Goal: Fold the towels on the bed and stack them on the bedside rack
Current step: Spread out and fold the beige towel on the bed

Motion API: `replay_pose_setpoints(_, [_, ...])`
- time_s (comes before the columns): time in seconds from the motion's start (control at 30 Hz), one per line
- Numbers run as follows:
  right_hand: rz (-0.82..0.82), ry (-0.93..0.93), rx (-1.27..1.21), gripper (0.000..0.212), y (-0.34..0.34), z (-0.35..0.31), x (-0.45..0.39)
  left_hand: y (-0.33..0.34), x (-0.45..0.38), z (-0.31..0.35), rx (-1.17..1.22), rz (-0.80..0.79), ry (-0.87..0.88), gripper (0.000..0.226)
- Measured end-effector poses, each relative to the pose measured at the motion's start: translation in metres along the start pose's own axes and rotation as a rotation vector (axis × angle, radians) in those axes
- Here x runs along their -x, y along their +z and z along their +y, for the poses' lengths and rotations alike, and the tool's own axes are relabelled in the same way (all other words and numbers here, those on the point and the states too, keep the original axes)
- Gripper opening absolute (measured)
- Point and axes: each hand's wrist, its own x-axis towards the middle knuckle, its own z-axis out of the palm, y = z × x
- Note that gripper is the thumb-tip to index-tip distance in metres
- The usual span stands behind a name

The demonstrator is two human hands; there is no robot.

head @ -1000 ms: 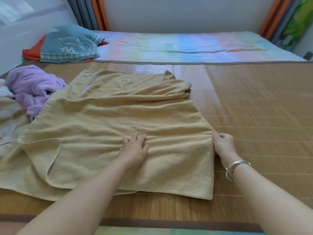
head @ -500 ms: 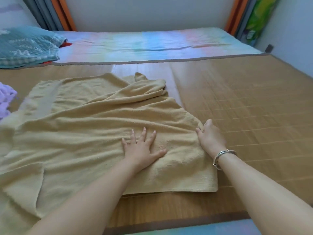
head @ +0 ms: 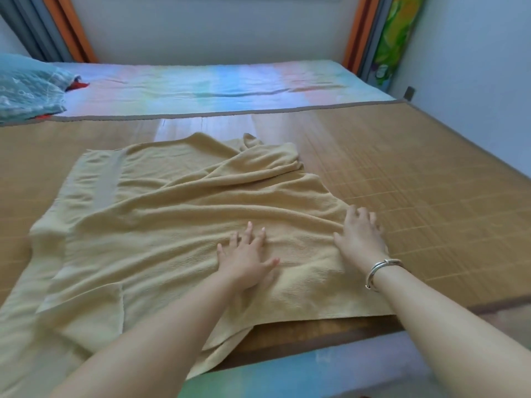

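Note:
A large yellow-beige towel (head: 161, 214) lies spread and wrinkled on the bamboo mat (head: 416, 179) of the bed, its near edge hanging over the mat's front. My left hand (head: 244, 258) lies flat on the towel's middle with fingers spread. My right hand (head: 360, 238), with a silver bracelet on the wrist, presses flat on the towel's right edge, fingers straight. The far right corner of the towel is bunched in folds. No rack is in view.
A teal patterned pillow (head: 26, 87) sits at the far left on the pastel striped sheet (head: 215, 84). Curtains and a wall stand behind the bed. A pale wall runs along the right side of the mat.
The view has swung right, so the purple towel at left is out of sight. My left hand went from bunched to flat with spread fingers. My right hand opened from the towel's edge onto its surface.

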Motion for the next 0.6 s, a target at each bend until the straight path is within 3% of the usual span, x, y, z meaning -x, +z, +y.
replay_pose_setpoints(0.27, [-0.16, -0.424, -0.213, 0.03, 0.003, -0.186, 0.071, -0.048, 0.085, -0.167, 0.114, 0.165, -0.3, 0.066])
replay_pose_setpoints(0.43, [-0.368, -0.601, -0.309, 0.041, 0.02, -0.29, 0.122, -0.062, 0.146, -0.275, 0.233, 0.284, -0.566, 0.053])
replay_pose_setpoints(0.6, [-0.492, -0.62, -0.12, 0.051, 0.041, -0.346, 0.148, -0.058, 0.187, -0.334, 0.4, 0.327, -0.715, 0.04])
